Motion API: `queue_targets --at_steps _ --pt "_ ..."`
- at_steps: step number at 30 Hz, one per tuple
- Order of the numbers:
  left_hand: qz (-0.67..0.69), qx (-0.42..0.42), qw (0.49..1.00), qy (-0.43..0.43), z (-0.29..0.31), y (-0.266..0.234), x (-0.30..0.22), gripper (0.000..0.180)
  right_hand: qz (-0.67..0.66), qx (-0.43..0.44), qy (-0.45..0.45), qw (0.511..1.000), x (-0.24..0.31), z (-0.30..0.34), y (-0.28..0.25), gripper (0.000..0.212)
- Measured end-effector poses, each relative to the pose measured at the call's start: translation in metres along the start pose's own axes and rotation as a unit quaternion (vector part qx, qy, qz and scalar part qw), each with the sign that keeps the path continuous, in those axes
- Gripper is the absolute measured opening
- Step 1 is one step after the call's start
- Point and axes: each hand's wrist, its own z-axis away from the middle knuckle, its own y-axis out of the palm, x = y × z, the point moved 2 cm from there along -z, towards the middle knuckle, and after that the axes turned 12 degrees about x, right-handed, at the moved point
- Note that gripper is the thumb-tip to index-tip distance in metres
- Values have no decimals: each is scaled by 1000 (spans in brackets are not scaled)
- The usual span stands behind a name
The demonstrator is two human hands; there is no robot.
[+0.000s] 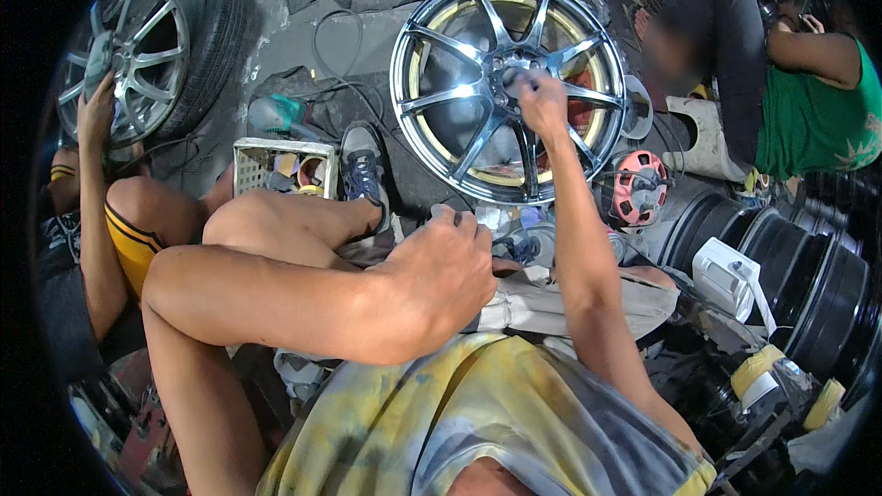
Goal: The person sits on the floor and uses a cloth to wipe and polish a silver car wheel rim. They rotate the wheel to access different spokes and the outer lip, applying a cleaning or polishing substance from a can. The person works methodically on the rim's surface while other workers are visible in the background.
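While right hand (542, 103) is clutching something dark (511, 81) over spoked chrome wheel (441, 98), half-curled left hand (446, 253), contents unclear, is hovering at seven o'clock!

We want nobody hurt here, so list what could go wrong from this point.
The right hand is bare and close to the spokes of the wheel, so a slip could scrape it. A cable lies looped near the shoe and might snag it. The basket stands right beside that shoe, so a careless kick could tip it.
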Motion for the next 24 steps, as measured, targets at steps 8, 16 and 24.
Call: queue_targets --at_steps 8,16,24 --pt "-10 12 999 -28 -13 -1 16 17 190 193 -48 961 16 7 13 18" --pt "47 46 998 -7 -24 -6 15 17 189 78 -12 979 -9 -4 -8 23" --pt "106 61 990 -78 -55 19 67 21 110 386 -9 916 34 86 -93 43"
